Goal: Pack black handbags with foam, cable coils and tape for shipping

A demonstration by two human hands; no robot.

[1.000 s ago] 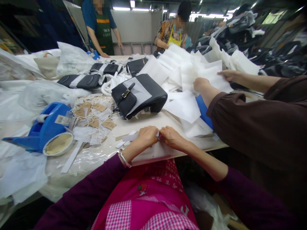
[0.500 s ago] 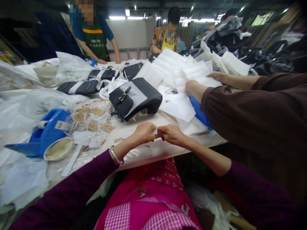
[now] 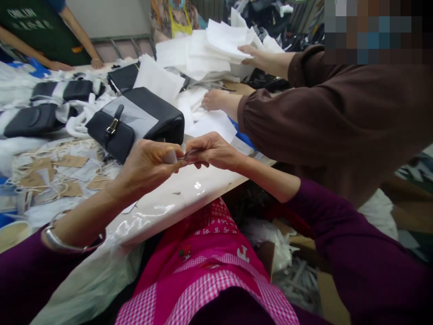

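My left hand (image 3: 149, 162) and my right hand (image 3: 216, 151) meet above the table's near edge, fingers pinched together. Between the fingertips runs a small thin dark strip (image 3: 187, 155), mostly hidden, so I cannot tell its kind. A little white piece (image 3: 169, 157) shows at the left fingers. Just beyond the hands, a black leather bag (image 3: 162, 117) with a gold buckle lies on the table, white sheet tucked under its strap. Several brown paper tags (image 3: 72, 161) with cords are heaped left of my left hand.
White sheets (image 3: 189, 56) are piled at the back, where a co-worker's hands (image 3: 216, 100) handle them from the right. More black bags (image 3: 32, 119) with white wrapping lie at the left. Another person's hands (image 3: 62, 66) rest on the table's far side. Boxes and plastic sit below the edge.
My view has swung right and closer to my hands, which still pinch the strip between them. The co-worker's hands at the right have moved apart, one lifting white sheets.
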